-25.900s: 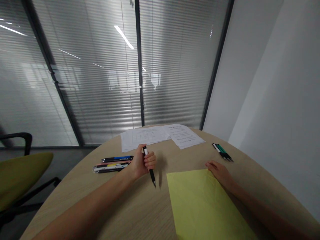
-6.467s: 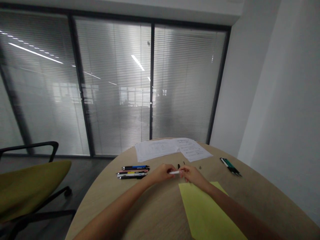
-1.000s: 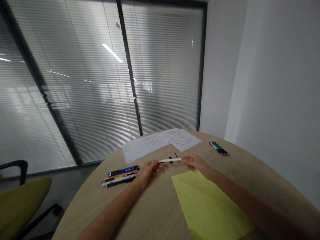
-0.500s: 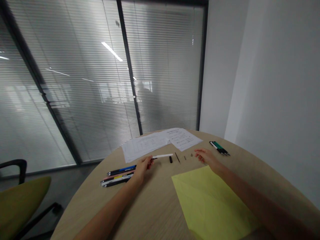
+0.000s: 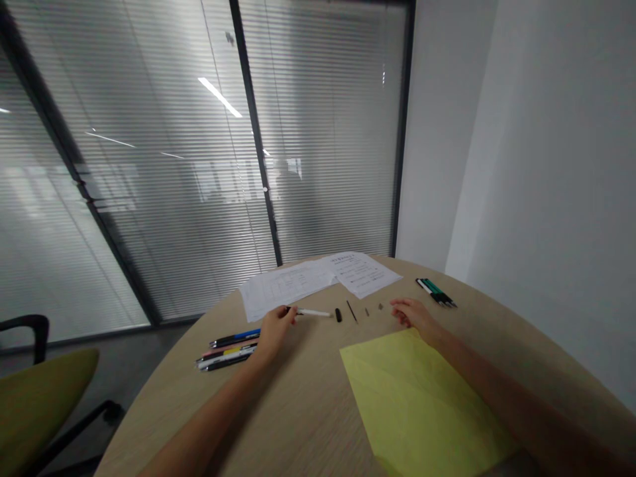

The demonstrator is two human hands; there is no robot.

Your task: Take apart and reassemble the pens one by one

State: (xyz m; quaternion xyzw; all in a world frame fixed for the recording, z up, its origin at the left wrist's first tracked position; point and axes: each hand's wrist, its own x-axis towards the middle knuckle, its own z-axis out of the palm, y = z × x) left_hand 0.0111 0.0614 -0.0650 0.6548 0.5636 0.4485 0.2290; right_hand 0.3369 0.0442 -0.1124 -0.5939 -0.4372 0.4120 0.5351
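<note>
My left hand (image 5: 276, 331) is closed around one end of a white pen barrel (image 5: 314, 313), which points right just over the table. In a row beyond its tip lie a short black grip piece (image 5: 338, 315), a thin dark refill (image 5: 351, 311), a small spring-like piece (image 5: 367, 311) and a tiny pen part (image 5: 380, 306). Just right of that row is my right hand (image 5: 411, 313), its fingers loosely bent and apart with nothing seen in them. Several pens (image 5: 227, 356) lie beside my left wrist, partly hidden by it.
Printed sheets (image 5: 283, 286) cover the far side of the round wooden table (image 5: 298, 404). A few green, white and black pens (image 5: 436, 292) lie at the far right. Yellow paper (image 5: 422, 397) is under my right forearm. At left stands a green chair (image 5: 50, 391).
My left hand has shifted slightly left with the white barrel, drawing its tip away from the black grip piece. The right hand is almost where it was.
</note>
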